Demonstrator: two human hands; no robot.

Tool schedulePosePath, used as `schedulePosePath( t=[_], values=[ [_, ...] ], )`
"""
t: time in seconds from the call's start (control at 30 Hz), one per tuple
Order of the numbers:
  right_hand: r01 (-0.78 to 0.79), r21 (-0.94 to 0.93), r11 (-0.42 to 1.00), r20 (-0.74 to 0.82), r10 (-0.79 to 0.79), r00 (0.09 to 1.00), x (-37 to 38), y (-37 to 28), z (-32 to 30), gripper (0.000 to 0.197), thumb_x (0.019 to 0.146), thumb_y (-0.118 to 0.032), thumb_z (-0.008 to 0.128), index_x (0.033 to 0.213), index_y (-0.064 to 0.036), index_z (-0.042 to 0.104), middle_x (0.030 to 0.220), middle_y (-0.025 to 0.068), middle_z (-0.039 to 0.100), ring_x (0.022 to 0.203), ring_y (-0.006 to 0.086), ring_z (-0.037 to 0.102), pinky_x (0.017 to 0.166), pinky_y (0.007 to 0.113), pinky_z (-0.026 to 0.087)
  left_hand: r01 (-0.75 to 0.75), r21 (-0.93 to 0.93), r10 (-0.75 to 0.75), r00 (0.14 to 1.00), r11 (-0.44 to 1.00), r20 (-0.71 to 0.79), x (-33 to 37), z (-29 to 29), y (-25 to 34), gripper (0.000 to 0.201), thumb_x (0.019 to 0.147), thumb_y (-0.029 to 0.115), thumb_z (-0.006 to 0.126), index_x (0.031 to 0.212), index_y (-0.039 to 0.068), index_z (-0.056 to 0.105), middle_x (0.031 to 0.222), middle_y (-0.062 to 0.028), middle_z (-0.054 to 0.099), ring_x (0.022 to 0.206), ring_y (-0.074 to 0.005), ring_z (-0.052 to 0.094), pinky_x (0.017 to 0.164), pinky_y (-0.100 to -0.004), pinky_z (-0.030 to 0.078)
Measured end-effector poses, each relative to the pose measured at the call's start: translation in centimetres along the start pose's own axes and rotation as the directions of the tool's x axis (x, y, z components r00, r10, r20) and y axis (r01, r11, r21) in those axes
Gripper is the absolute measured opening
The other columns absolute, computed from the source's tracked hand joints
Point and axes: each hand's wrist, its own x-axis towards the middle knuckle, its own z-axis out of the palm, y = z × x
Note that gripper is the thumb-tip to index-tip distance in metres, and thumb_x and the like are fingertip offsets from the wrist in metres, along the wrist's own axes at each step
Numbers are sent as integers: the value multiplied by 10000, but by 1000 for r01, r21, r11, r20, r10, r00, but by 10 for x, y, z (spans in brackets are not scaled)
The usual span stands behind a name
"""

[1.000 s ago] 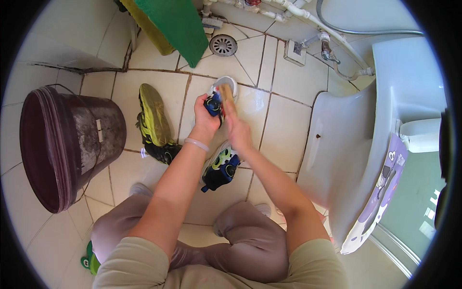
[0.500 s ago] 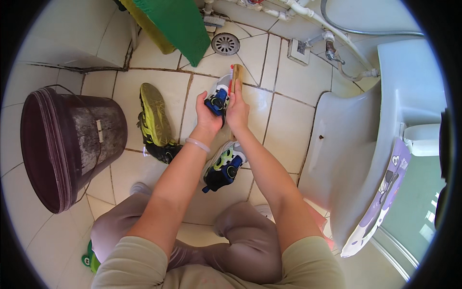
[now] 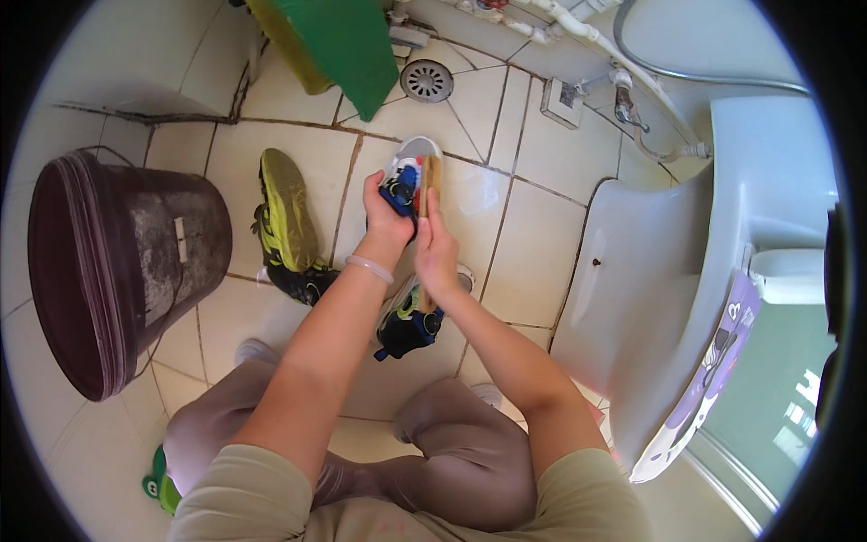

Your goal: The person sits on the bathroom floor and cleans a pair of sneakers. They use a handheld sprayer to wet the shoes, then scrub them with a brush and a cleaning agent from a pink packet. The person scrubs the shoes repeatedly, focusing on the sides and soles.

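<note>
My left hand is wrapped round the heel end of a blue, black and white sneaker, its grey-white toe pointing away from me. My right hand grips a wooden-handled brush lengthwise, laid against the sneaker's right side. Some red shows between brush and shoe; the bristles are mostly hidden. Below my hands, a matching sneaker sits on the tiled floor, partly covered by my right hand and the brush's near end. Left of my hands, a yellow-green and black shoe lies tipped on its side, sole showing.
A dark maroon bucket lies or leans at the left. A round floor drain is set in the tiles ahead, beside a hanging green cloth or sheet. White ceramic fixtures stand at the right, with pipes behind them.
My right hand and the brush have slid toward me along the sneaker, uncovering more of its toe. My left hand keeps its hold nearly in place.
</note>
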Motion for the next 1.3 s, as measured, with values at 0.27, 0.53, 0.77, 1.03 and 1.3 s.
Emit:
schedulePosePath(
  t=[0.27, 0.53, 0.77, 1.03, 1.3],
  values=[
    [-53, -36, 998, 68, 56, 996, 33, 18, 0, 479, 911, -177, 421, 1376, -159, 306, 833, 251, 613, 747, 392, 611, 660, 429, 472, 33, -42, -32, 999, 999, 19, -6, 2, 1, 424, 782, 361, 492, 1050, 37, 547, 981, -104, 607, 908, -238, 568, 864, -331, 438],
    [-89, -207, 974, 214, 134, 968, 59, 11, -8, 473, 894, -188, 459, 1351, -234, 344, 689, 228, 598, 615, 398, 592, 569, 462, 464, -5, 68, 0, 997, 998, 73, 1, -2, -5, 305, 785, 332, 533, 945, 78, 586, 885, -59, 629, 837, -198, 593, 802, -308, 463],
    [150, -518, 842, 450, 120, 885, 64, 2, -39, 467, 902, -249, 457, 1350, -290, 334, 694, 216, 602, 642, 370, 606, 592, 463, 478, -33, 134, 24, 997, 990, 68, 2, -4, -6, 230, 788, 316, 554, 890, 111, 578, 833, -26, 613, 753, -169, 568, 705, -301, 459],
    [115, -348, 930, 488, 75, 870, 40, -1, -25, 457, 889, -227, 468, 1331, -267, 358, 692, 202, 606, 597, 370, 595, 557, 472, 482, 101, 26, -101, 995, 995, -2, -10, -3, 2, 339, 810, 355, 480, 982, 81, 582, 946, -66, 636, 892, -216, 589, 818, -347, 458],
    [71, -439, 896, 356, 101, 929, 92, 8, -15, 437, 895, -260, 472, 1319, -293, 376, 694, 222, 601, 648, 400, 600, 591, 477, 479, 9, 106, -9, 1000, 994, 3, -3, 0, -8, 266, 781, 346, 555, 913, 116, 582, 841, -18, 611, 745, -165, 562, 686, -298, 453]
  ],
)
